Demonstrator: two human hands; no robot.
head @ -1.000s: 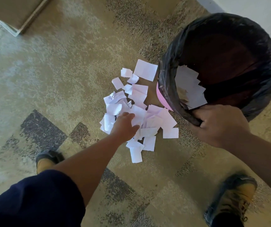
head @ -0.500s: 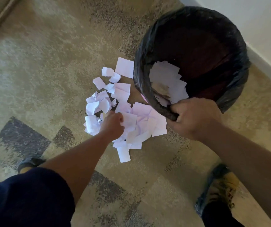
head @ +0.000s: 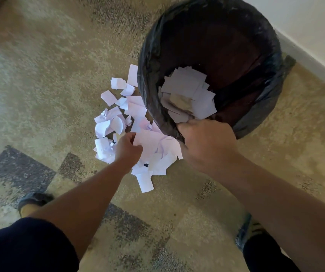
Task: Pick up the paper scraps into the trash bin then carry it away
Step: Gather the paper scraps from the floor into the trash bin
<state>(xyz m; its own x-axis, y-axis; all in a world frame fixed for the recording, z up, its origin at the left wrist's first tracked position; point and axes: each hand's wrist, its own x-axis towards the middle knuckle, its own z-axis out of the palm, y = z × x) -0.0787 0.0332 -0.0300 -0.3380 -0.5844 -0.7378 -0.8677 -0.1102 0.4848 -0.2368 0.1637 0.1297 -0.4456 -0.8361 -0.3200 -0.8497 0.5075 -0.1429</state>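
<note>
Left hand (head: 127, 149) is down in the pile of white torn paper scraps (head: 122, 122) on the tan carpet (head: 40, 85), fingers curled around a bunch of them. Just right of the pile, the round bin with the black plastic liner (head: 150, 75) sits tipped toward it (probably for short tosses), some scraps already inside. Right hand (head: 206, 146) grips its near rim, likely steadying it.
</note>
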